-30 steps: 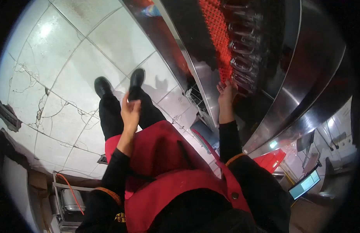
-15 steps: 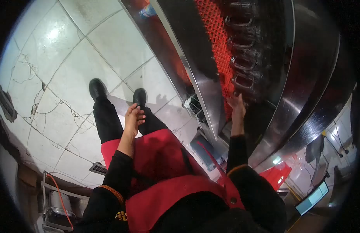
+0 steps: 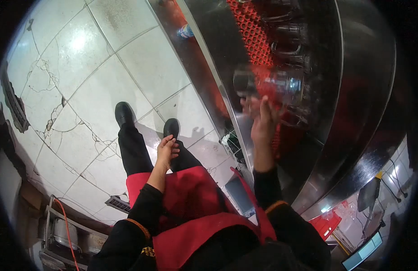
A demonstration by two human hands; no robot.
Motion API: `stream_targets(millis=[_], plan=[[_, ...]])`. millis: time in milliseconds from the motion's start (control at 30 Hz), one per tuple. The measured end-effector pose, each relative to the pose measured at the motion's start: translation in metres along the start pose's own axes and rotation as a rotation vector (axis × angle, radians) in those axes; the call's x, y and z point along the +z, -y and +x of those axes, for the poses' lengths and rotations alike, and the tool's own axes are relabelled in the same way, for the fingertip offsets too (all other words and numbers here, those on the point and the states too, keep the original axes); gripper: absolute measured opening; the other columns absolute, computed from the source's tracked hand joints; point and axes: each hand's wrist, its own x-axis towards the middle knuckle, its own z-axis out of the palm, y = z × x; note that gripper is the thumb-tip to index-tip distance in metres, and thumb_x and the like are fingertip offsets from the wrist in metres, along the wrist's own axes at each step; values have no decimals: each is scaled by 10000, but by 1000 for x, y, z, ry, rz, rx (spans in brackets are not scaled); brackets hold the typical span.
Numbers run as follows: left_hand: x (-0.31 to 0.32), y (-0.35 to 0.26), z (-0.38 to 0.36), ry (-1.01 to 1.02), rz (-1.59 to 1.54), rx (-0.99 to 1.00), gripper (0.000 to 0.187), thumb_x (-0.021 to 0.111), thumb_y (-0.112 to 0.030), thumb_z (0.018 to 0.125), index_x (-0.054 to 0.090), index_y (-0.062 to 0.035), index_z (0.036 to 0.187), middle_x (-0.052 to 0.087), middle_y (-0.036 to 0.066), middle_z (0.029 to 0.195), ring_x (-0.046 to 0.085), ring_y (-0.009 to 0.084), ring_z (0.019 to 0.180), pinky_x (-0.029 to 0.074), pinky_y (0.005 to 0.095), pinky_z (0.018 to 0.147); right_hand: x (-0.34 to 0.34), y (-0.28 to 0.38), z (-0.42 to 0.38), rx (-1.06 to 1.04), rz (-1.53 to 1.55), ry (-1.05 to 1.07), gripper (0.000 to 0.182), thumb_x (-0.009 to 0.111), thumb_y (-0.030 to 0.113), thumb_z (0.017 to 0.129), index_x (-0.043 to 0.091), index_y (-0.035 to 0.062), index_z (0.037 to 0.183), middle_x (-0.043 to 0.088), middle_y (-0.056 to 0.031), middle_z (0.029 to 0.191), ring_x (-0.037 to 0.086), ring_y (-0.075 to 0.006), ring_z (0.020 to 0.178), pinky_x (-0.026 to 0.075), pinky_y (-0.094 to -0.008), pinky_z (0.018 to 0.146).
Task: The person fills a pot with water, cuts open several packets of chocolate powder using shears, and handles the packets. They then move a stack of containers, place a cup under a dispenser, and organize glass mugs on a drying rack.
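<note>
My right hand (image 3: pixel 263 118) is over the dark counter, its fingers around the lower side of a clear glass mug (image 3: pixel 285 84). The mug is smeared by motion and lies sideways in view, off the row; its exact grip is hard to make out. Beyond it, several glass mugs (image 3: pixel 288 47) with handles stand in a row along a red perforated mat (image 3: pixel 250 31). My left hand (image 3: pixel 167 151) hangs in front of the red apron (image 3: pixel 186 189), away from the counter, its fingers loosely curled with nothing in them.
A metal counter edge (image 3: pixel 213 67) runs between me and the mat. Curved steel panels (image 3: pixel 362 90) rise on the right. A screen (image 3: pixel 362 251) stands lower right, near a red container (image 3: pixel 325 223). The tiled floor (image 3: pixel 127 72) is cracked; a metal rack (image 3: pixel 60 230) is lower left.
My right hand has moved left and taken a glass mug from the near part of the row. My left hand stays by the apron. The view has shifted slightly.
</note>
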Motion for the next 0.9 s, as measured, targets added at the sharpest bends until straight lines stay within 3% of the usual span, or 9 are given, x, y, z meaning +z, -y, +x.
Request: stream_targets(millis=[100,367,433,567,633,667,700,833,900], plan=[[-1,-1,2,3,-11,-5,328,543,-220,828,491,-122,1137,569,41,782,562,144,612,455,256,512,46,15,51,-235,-80,78,259,506,212,884,579,-21,797,641,-140,756,629,-208,628,508,-276,527],[-4,-13,-2,25,-40,16,351,549,-247,835,482,-106,1149,566,49,797,561,142,615,460,258,526,97,19,152,-337,-131,-81,337,609,206,822,554,-15,573,572,-65,551,547,-122,483,461,-235,489],[-6,-13,-3,31,-44,6,353,550,-253,837,481,-103,1149,566,51,800,561,142,617,462,259,530,96,15,167,-358,-108,-36,256,617,185,819,580,-30,685,593,-101,616,588,-168,505,526,-291,455],[-8,-13,-4,50,-61,9,356,552,-258,838,480,-100,1149,567,56,801,562,143,626,467,258,532,98,9,200,-394,20,-51,248,627,185,810,580,-22,681,590,-103,612,585,-175,488,535,-311,444],[-8,-11,-3,52,-59,11,358,550,-258,839,477,-100,1152,569,58,808,562,145,636,471,264,541,91,4,216,-262,-189,-66,299,649,262,787,573,1,911,606,-93,751,597,-162,657,501,-287,536],[-7,-10,-3,59,-53,2,358,550,-258,839,477,-100,1152,569,58,808,562,145,636,471,264,541,86,5,218,-195,-290,-74,393,660,301,775,570,12,1026,615,-88,820,602,-155,742,484,-275,582],[-7,-10,-3,65,-55,0,361,549,-256,839,474,-99,1155,569,58,811,561,144,637,471,264,544,94,12,202,-299,-313,-111,304,612,308,823,611,21,726,601,-49,695,577,-97,588,459,-236,488],[-5,-8,-4,81,-45,-6,371,548,-262,838,463,-99,1160,569,57,809,560,140,639,469,262,549,99,29,152,-474,-308,-160,310,621,312,813,570,13,751,601,-72,703,563,-124,479,476,-238,464],[-4,-8,-6,72,-30,-5,383,548,-278,836,456,-103,1164,570,54,809,560,141,640,466,260,549,59,-2,128,-623,-319,-113,194,626,187,805,583,-2,805,611,-72,732,562,-108,568,476,-217,498]])
